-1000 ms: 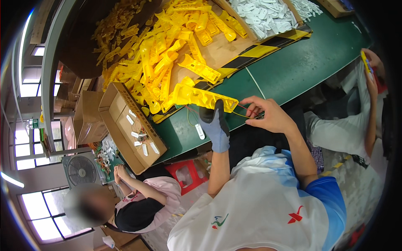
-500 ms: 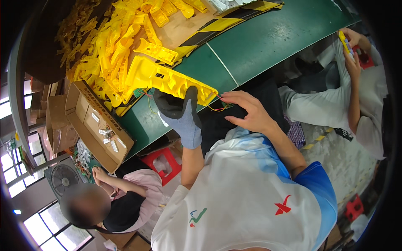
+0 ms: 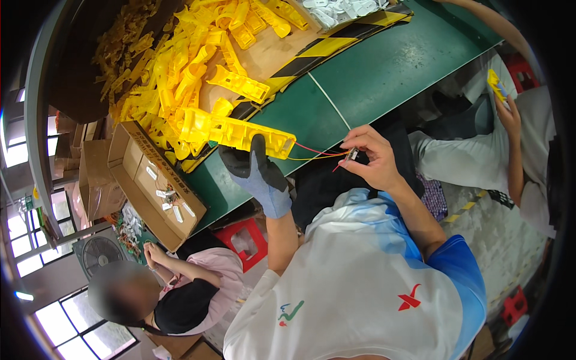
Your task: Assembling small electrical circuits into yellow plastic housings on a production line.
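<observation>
My left hand [image 3: 255,177], in a grey and black work glove, is closed round a yellow plastic housing half [image 3: 240,133], its ribbed hollow side facing up. Red and yellow wires [image 3: 318,152] run out of the housing's right end. They lead to a small dark electronic part [image 3: 353,154], which my bare right hand [image 3: 373,157] pinches between thumb and fingers. What kind of part it is, I cannot make out. A bit of green shows beside the gloved fingers at the housing's lower edge.
Loose yellow housings [image 3: 180,66] are heaped at the far left, bordered by black-and-yellow tape [image 3: 324,48]. A cardboard box [image 3: 159,192] with small white parts stands at the green table's [image 3: 300,90] left. White pieces [image 3: 342,12] lie at the back. Co-workers sit on both sides.
My right hand has drawn the small part away from the housing's end, stretching the wires. The housing has turned and moved slightly left. The right co-worker's one hand has left the yellow item.
</observation>
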Motion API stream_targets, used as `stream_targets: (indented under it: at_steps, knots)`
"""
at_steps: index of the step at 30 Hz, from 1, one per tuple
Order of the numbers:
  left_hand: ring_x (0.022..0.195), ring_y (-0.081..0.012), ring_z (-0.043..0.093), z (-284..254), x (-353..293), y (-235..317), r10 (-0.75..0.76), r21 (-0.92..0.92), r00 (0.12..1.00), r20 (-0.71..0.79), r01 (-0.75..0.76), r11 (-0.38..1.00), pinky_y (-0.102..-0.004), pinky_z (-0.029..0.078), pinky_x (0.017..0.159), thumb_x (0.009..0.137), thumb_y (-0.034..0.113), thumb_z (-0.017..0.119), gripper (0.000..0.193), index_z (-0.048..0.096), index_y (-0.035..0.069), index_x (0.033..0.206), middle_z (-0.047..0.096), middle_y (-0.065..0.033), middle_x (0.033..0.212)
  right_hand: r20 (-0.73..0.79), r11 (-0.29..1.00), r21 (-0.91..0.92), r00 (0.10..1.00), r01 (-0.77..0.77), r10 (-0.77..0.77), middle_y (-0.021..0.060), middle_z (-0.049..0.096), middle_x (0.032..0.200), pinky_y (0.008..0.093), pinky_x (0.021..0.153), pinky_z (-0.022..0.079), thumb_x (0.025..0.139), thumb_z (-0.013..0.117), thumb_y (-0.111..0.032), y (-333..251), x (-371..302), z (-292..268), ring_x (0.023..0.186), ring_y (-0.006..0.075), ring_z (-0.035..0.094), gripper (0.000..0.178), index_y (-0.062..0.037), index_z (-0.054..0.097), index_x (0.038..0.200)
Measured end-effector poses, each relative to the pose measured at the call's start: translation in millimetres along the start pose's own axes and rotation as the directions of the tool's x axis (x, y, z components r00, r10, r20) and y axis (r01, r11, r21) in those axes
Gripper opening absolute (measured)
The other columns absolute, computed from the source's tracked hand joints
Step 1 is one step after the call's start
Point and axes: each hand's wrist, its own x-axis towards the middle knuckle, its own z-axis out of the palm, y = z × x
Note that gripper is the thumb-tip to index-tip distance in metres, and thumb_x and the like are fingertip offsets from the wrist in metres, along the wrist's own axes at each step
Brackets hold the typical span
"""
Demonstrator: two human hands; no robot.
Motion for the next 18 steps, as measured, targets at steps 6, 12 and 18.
stream_targets:
  at_steps: [6, 12, 18]
  knots:
    - [0.109, -0.0176, 0.053, -11.7, 3.2, -8.0, -0.027, -0.04, 0.998, -0.059, 0.025, 0.999, -0.0313, 0.043, 0.096, 0.091, 0.002, 0.063, 0.046, 0.043, -0.002, 0.131, 0.054, -0.0103, 0.121, -0.201, 0.983, 0.159, 0.978, 0.094, -0.061, 0.0074, 0.063, 0.097, 0.0241, 0.07, 0.049, 0.065, 0.081, 0.006, 2.6, 9.7, 15.1, 0.078, 0.0135, 0.06, 0.042, -0.0019, 0.073, 0.106]
    - [0.098, -0.0187, 0.061, -10.6, -5.1, -19.1, -0.174, -0.023, 0.974, -0.146, 0.173, 0.985, -0.0336, 0.054, 0.08, 0.094, 0.017, 0.061, 0.047, 0.039, 0.005, 0.134, 0.056, -0.0093, 0.114, -0.214, 0.964, 0.065, 0.947, 0.257, -0.238, 0.0089, 0.064, 0.093, 0.0236, 0.066, 0.049, 0.06, 0.086, 0.002, -4.3, 21.6, 24.6, 0.076, 0.0142, 0.062, 0.045, -0.0002, 0.073, 0.103]
    - [0.097, -0.0181, 0.061, -21.4, -2.6, -35.3, -0.237, -0.058, 0.965, -0.107, 0.232, 0.971, -0.0336, 0.053, 0.081, 0.094, 0.016, 0.061, 0.046, 0.04, 0.006, 0.134, 0.056, -0.0078, 0.113, -0.244, 0.943, 0.147, 0.935, 0.297, -0.257, 0.0094, 0.064, 0.094, 0.0249, 0.064, 0.049, 0.058, 0.087, 0.002, -11.4, 22.2, 33.6, 0.073, 0.0151, 0.062, 0.047, -0.0002, 0.073, 0.103]
